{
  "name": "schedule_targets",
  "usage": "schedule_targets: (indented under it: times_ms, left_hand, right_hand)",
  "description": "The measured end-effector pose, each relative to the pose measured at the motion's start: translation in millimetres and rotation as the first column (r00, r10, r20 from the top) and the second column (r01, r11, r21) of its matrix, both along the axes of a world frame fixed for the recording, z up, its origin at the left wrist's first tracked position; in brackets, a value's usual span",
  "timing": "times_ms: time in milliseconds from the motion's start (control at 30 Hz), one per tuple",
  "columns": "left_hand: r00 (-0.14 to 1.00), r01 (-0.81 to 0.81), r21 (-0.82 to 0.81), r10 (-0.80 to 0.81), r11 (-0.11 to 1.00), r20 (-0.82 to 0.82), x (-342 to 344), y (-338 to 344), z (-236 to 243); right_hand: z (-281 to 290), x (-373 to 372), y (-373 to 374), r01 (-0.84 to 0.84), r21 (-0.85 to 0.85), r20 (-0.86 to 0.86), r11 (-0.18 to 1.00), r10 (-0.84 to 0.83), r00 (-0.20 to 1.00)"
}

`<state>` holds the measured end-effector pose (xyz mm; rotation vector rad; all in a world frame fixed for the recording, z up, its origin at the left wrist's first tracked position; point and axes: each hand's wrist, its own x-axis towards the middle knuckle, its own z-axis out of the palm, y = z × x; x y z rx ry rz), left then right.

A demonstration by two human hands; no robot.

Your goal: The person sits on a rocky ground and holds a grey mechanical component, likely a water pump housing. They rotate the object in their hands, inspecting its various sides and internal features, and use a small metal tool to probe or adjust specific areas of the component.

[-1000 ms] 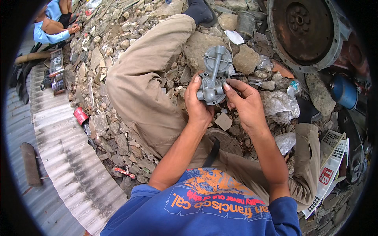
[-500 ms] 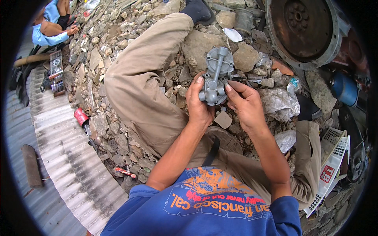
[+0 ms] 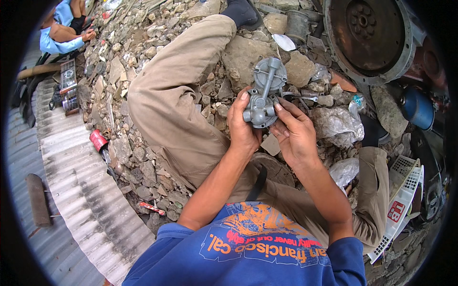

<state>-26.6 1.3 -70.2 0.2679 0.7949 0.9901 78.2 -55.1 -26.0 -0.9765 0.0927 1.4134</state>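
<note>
L grip (image 3: 243, 127) clasps casting (image 3: 260, 102) at frame upper ctr., prob. bearing wt.; R grip (image 3: 298, 132) pinches its R edge, appar. for steadying.

Casting (image 3: 264, 93) appears to be bare grey metal, satin to matt; large disc (image 3: 365, 40) metal too, with a rough, rust-brown face inside a smoother grey rim (image 3: 406, 47). Trousers (image 3: 174, 102) matt woven cloth, creased; shirt (image 3: 229, 260) matt blue cloth with printed decoration; crumpled bag (image 3: 336, 125) thin, translucent plastic film with glossy highlights; crate (image 3: 397, 212) smooth white plastic. Rubble (image 3: 116, 70) rough, dry, matt stone; pale corrugated sheet (image 3: 81, 186) weathered and dark-stained, material uncertain; red container (image 3: 98, 138) smooth with slight gloss; drum (image 3: 417, 109) blue-painted, apparently metal, moderately glossy.
</note>
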Motion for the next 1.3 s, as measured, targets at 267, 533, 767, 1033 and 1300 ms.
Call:
schedule_targets:
  times_ms: [267,533,767,1033,1300]
  left_hand:
    - [0.995,0.036,0.024,-0.034,0.999,-0.093,1,2,1]
    - [0.998,0.039,-0.006,-0.039,0.999,-0.059,-1,0,4]
    - [0.999,0.029,0.044,-0.027,0.999,-0.031,-1,1,1]
    - [0.999,0.023,0.005,-0.023,1.000,-0.034,2,2,2]
    - [0.994,0.077,-0.059,-0.082,0.995,-0.078,-1,5,-1]
  right_hand:
    - [-4,1,-4,-0.047,0.014,0.056,0.999,0.046,0.997]
    - [1,8,-4,-0.170,-0.016,0.348,0.985,0.164,0.923]
    - [0,14,-1,-0.258,-0.068,0.520,0.964,0.255,0.816]
    - [4,15,2,-0.153,0.013,0.350,0.988,0.139,0.926]
    - [5,15,-3,-0.191,0.060,0.159,0.980,0.180,0.971]
